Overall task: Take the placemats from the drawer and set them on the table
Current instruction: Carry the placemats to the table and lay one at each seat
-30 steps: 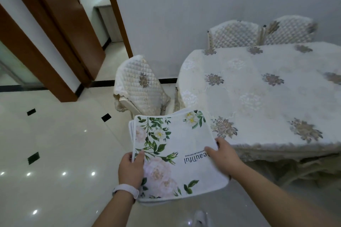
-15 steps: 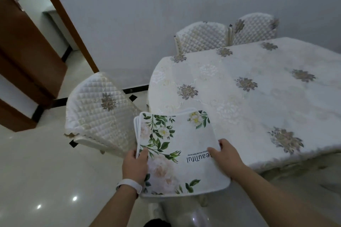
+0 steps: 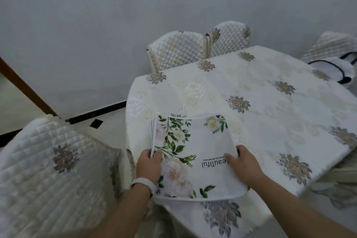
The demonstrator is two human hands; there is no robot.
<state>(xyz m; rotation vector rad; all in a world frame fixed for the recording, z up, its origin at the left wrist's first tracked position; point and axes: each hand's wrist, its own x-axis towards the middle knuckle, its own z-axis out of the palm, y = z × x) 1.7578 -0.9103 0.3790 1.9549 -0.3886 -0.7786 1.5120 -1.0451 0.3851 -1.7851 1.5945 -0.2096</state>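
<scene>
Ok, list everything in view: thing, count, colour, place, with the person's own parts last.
placemats: a stack, exact count unclear, white with green leaves and pale flowers, held over the table's near corner
table: one, under a cream cloth with grey-brown flower motifs, centre right
chairs: four, cream quilted covers; one near left, two at the far side, one far right
white item with dark trim: one, on the table's far right edge, too unclear to name
wall: grey, behind
door frame: brown, left
wristband: one, white, left wrist
left hand: gripping the stack's left edge
right hand: gripping the stack's right edge
</scene>
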